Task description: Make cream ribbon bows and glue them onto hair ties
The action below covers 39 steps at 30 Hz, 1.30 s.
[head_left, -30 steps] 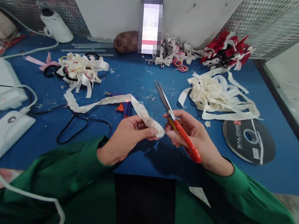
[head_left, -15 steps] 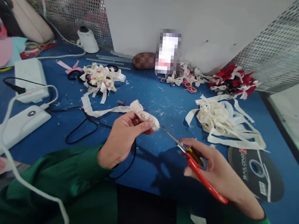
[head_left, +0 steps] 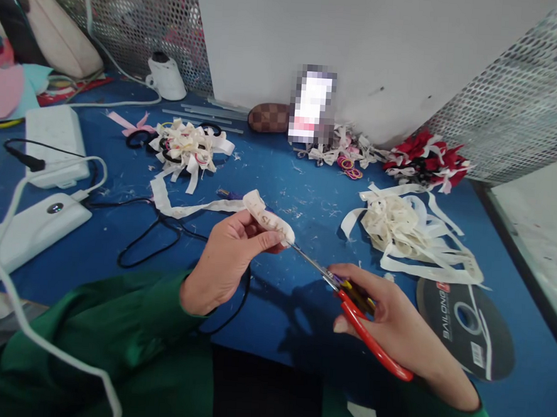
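Left hand (head_left: 223,262) — pinched ribbon (head_left: 269,219), right hand (head_left: 394,316) — red-handled scissors (head_left: 354,314)

One camera does the looking here, worn on the person's head and facing forward and down over the blue worktop (head_left: 262,163). From up there, the green sleeves (head_left: 125,312) come in closest, along the bottom; the left hand (head_left: 231,253) and right hand (head_left: 389,322) sit near, mid-view; farther off, a pale panel (head_left: 387,39) and perforated mesh (head_left: 496,108) close the wide view at the top.
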{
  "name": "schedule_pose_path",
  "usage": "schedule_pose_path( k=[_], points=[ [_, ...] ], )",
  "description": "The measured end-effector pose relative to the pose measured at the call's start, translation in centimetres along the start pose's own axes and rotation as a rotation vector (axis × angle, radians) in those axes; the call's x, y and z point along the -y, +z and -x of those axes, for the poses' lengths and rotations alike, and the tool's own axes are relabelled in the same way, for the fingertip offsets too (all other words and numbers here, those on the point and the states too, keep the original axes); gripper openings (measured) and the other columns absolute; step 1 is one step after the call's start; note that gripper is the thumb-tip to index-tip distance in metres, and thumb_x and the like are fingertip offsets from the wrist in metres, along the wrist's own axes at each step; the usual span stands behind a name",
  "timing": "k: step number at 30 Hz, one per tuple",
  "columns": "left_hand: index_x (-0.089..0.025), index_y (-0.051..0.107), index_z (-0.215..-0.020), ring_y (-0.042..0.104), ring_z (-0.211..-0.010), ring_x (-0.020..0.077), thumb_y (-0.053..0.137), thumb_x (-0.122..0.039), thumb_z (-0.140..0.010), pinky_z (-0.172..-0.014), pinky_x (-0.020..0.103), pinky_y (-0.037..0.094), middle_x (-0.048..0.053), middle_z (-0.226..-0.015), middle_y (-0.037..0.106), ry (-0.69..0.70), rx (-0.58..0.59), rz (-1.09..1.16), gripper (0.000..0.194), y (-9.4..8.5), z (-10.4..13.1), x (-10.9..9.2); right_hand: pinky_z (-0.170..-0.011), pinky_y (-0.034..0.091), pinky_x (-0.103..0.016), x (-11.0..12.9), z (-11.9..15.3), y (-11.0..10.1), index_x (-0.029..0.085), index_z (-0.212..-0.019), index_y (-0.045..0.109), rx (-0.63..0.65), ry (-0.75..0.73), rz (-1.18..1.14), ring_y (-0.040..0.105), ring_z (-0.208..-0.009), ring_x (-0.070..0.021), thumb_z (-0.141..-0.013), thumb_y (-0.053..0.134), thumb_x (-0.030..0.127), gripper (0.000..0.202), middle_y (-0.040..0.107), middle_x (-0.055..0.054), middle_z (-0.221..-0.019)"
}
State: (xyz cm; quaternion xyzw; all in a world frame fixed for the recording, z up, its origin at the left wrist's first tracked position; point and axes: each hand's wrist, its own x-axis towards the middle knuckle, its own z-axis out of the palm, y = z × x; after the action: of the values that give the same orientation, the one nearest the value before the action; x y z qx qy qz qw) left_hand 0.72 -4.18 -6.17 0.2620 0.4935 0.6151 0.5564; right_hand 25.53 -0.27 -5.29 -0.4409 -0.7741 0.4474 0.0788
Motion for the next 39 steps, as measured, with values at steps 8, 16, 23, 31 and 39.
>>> schedule_pose_path(
  k=[8,16,23,31,39],
  points=[
    [-0.015,0.072,-0.086,0.067,-0.072,0.0136,0.084,-0.019,-0.071,-0.072,0.026,0.058,0.002,-0.079,0.072,-0.051,0.017,-0.076,0.019,-0.16,0.11,0.44,-0.060,0.048,-0.025,-0.19,0.03,0.45,0.025,-0.121,0.063,-0.067,-0.102,0.076,0.058,-0.067,-0.0149,-0.077,0.080,0.037,0.048,0.068,-0.002,-0.093],
    [-0.015,0.072,-0.088,0.068,-0.075,0.0135,0.084,-0.019,-0.071,-0.073,0.025,0.059,0.001,-0.080,0.072,-0.074,0.025,-0.056,0.021,-0.06,0.07,0.44,-0.055,0.043,-0.025,-0.01,0.13,0.71,0.026,-0.120,0.062,-0.087,-0.138,0.148,0.049,-0.060,-0.0117,-0.077,0.080,0.031,0.047,0.062,0.000,-0.089],
    [-0.015,0.073,-0.089,0.067,-0.075,0.0132,0.085,-0.018,-0.070,-0.072,0.024,0.058,0.002,-0.081,0.072,-0.083,0.032,-0.040,0.023,0.09,0.15,0.32,-0.060,0.049,-0.025,-0.25,0.18,0.77,0.025,-0.121,0.063,-0.120,-0.176,0.146,0.060,-0.069,-0.0154,-0.077,0.080,0.031,0.047,0.065,-0.003,-0.092],
    [-0.015,0.072,-0.088,0.067,-0.073,0.0139,0.085,-0.020,-0.069,-0.072,0.026,0.058,0.002,-0.080,0.072,-0.091,0.036,-0.058,0.023,0.26,0.16,0.27,-0.063,0.053,-0.027,-0.45,0.49,0.65,0.025,-0.122,0.065,-0.144,-0.197,0.182,0.064,-0.071,-0.0166,-0.079,0.079,0.034,0.047,0.070,-0.005,-0.098],
    [-0.015,0.072,-0.089,0.067,-0.074,0.0129,0.084,-0.021,-0.072,-0.072,0.024,0.059,0.002,-0.082,0.071,-0.084,0.061,-0.046,0.022,0.05,0.22,0.48,-0.057,0.050,-0.026,-0.51,0.69,0.69,0.023,-0.122,0.066,-0.155,-0.205,0.200,0.062,-0.065,-0.0146,-0.080,0.078,0.036,0.045,0.070,-0.005,-0.098]
  ],
)
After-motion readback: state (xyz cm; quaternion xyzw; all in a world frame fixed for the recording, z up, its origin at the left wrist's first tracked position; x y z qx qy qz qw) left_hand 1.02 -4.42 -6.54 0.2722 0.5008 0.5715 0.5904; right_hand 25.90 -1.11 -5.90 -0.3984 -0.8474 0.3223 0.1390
